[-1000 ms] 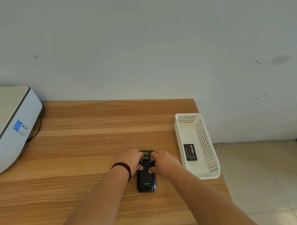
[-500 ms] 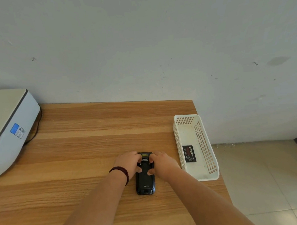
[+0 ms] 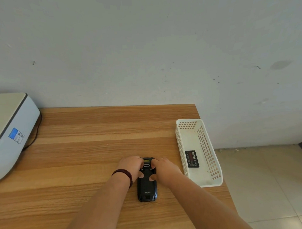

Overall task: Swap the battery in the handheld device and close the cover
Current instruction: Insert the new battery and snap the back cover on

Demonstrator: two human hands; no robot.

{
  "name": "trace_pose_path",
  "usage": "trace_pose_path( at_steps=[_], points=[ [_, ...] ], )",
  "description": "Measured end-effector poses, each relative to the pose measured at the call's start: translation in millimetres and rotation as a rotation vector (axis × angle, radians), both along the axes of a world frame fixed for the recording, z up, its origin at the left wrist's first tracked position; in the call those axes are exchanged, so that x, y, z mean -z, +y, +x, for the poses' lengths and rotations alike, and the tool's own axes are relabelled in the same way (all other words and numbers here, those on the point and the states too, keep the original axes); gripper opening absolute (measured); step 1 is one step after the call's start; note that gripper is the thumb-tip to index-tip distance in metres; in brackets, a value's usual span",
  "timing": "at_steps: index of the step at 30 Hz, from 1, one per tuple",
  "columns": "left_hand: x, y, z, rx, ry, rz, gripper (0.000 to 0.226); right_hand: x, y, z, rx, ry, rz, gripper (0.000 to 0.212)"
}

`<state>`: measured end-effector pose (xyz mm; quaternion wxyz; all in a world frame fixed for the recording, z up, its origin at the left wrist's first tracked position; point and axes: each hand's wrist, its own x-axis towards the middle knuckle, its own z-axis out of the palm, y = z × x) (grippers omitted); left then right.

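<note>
Wooden table (image 3: 99, 145) against pale wall (image 3: 143, 44)

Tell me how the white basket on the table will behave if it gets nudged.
The white basket looks like thin perforated plastic, so it is probably light and would slide easily on the smooth wooden table. It sits near the table's right edge, so a rightward push might send it off. The battery lying flat inside would likely shift with it.

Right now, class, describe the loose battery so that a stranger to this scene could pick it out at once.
Start at the wooden table and go to its right edge, where a white perforated basket stands. The battery lies flat on the basket's floor. It is a thin black slab with a red-striped label, the only thing in there.
</note>
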<state>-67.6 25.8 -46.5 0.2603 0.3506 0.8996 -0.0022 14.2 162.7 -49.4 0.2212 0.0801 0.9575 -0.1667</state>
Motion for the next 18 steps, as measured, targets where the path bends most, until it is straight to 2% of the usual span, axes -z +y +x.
trace_pose_path(
  at_steps=[13,18],
  points=[
    [6.8,-3.6,4.7,-0.155,-0.062,0.082,0.028,3.9,-0.4,-1.9,0.061,-0.016,-0.045,0.045],
    [1.4,-0.6,2.9,-0.177,-0.137,-0.019,0.026,4.3,0.0,-2.0,0.077,-0.014,-0.061,0.043]
  ],
)
